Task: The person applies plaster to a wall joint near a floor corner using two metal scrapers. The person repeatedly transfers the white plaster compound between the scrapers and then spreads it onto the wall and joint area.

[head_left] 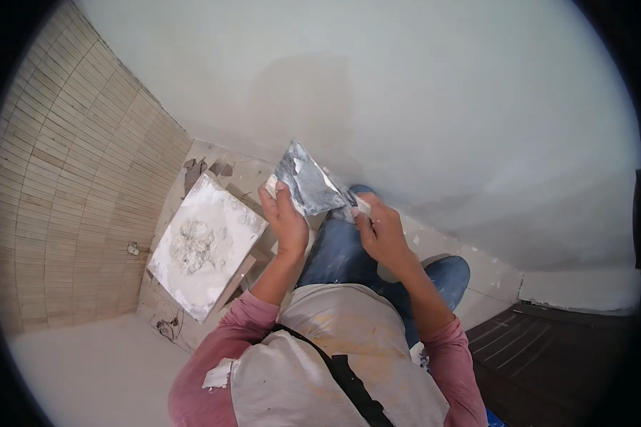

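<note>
In front of my lap, my right hand is closed round the pale handle of a putty knife. Its broad grey metal blade is smeared with white and points up and to the left. My left hand is closed at the blade's left edge, thumb up, on a small whitish piece. Fingers partly hide that piece, so its kind is unclear. Left of my left hand lies a square white board, with a heap of lumpy whitish plaster spread over its middle.
A smooth pale wall rises ahead, with a darker patch on it. Narrow beige tiles cover the left wall. Broken scraps lie in the corner behind the board, and loose wires lie near its front. Dark ribbed flooring is at right.
</note>
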The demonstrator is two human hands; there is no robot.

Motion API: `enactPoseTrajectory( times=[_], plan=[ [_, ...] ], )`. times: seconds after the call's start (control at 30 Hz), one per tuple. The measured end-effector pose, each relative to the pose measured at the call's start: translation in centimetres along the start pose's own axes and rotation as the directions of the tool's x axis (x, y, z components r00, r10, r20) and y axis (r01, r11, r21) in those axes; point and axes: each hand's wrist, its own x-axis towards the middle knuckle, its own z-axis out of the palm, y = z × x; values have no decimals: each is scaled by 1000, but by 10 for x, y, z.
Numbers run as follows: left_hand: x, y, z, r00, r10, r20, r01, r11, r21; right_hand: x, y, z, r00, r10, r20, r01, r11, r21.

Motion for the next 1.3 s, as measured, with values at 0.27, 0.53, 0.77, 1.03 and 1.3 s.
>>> enactPoseTrajectory(
  times=[0.27,0.53,0.77,1.03,1.3],
  plan=[
    [33,26,-50,988,150,-47,-148,988,42,8,-10,20,953,-283,108,298,820,-488],
    [15,59,-99,984,175,-25,-160,942,294,45,-35,92,705,-668,241,664,500,-556],
    [2,68,-144,971,241,-8,-217,885,411,100,-56,138,776,-572,266,624,632,-460],
    [12,60,-188,887,-462,31,448,840,-307,113,-45,160,759,129,638,-624,425,656],
    [29,58,-201,904,-422,68,410,811,-418,91,-18,172,615,83,784,-720,466,515]
  ],
)
